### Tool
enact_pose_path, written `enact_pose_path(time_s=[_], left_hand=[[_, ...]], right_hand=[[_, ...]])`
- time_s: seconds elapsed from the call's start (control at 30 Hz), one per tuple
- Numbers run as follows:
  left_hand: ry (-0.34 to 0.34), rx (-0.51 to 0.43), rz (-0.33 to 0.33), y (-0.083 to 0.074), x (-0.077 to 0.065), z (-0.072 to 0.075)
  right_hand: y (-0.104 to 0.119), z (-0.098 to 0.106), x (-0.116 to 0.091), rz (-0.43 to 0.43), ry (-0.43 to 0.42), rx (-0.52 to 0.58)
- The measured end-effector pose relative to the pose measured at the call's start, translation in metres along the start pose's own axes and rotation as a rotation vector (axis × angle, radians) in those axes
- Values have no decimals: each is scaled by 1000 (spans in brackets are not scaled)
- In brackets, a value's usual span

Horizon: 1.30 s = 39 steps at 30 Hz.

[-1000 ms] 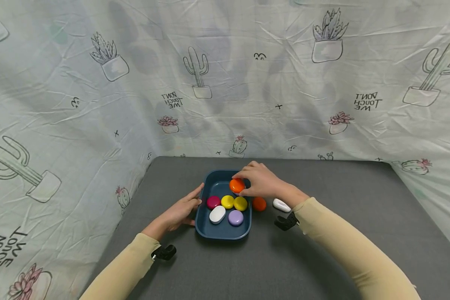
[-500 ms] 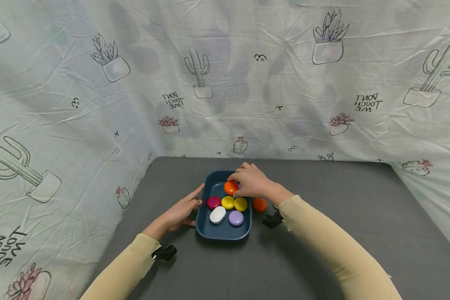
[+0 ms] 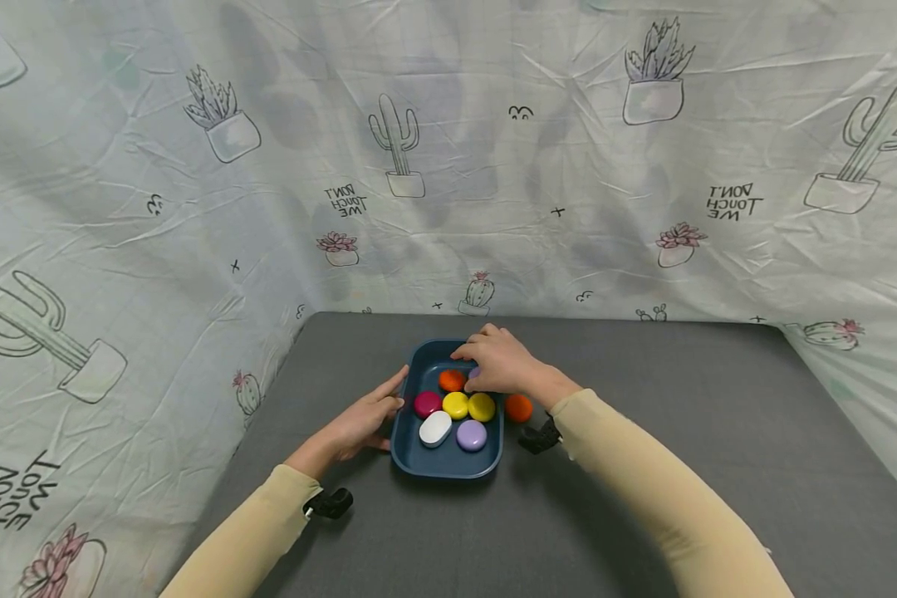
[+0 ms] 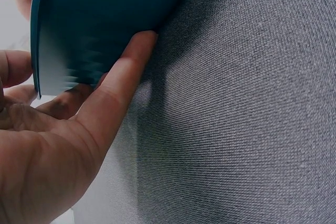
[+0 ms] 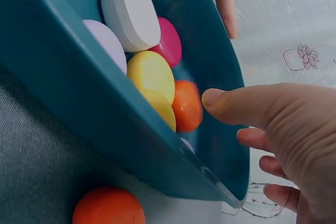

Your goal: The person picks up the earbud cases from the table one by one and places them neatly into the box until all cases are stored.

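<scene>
My right hand (image 3: 504, 361) hangs over the far right part of a dark blue tray (image 3: 433, 461), thumb and fingers apart, holding nothing. Right by its thumb, a glossy round orange piece (image 5: 188, 106) lies in the tray. My left hand (image 3: 359, 423) rests along the tray's left wall with its fingers extended, touching the side. Also inside are a crimson piece (image 3: 428, 404), two yellow pieces (image 3: 455, 405), a white oval box (image 3: 435, 429) and a lilac piece (image 3: 472, 435). Another lilac piece (image 3: 474, 374) is mostly hidden under the right hand.
A second orange piece (image 3: 519, 408) sits on the grey table (image 3: 643, 399) just outside the tray's right wall. Behind the table hangs a pale sheet (image 3: 463, 166) with cactus drawings; it also runs along the left side.
My right hand has moved left over the tray and let go of the orange piece, which now lies left of the thumb. The left hand has stayed in place.
</scene>
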<state>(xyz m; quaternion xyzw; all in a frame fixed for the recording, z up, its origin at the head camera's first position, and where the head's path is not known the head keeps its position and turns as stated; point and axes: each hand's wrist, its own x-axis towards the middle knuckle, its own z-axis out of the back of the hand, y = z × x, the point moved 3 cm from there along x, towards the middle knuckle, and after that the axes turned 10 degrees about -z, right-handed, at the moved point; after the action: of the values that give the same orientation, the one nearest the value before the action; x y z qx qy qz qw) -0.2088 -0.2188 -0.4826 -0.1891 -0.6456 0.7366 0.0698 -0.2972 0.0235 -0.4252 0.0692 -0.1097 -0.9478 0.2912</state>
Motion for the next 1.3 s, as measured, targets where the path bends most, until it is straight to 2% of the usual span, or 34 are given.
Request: enact_pose_path(time_s=[0.33, 0.7, 1.03, 1.3], left_hand=[[29, -10, -10, -2, 0, 0], [1, -3, 11, -4, 1, 0], [-5, -2, 23, -3, 1, 0], [-19, -2, 33, -3, 0, 0]], right_hand=[[-10, 13, -14, 2, -48, 6], [-15, 31, -35, 39, -116, 29], [-41, 44, -67, 25, -179, 89], [-68, 49, -91, -26, -221, 126]])
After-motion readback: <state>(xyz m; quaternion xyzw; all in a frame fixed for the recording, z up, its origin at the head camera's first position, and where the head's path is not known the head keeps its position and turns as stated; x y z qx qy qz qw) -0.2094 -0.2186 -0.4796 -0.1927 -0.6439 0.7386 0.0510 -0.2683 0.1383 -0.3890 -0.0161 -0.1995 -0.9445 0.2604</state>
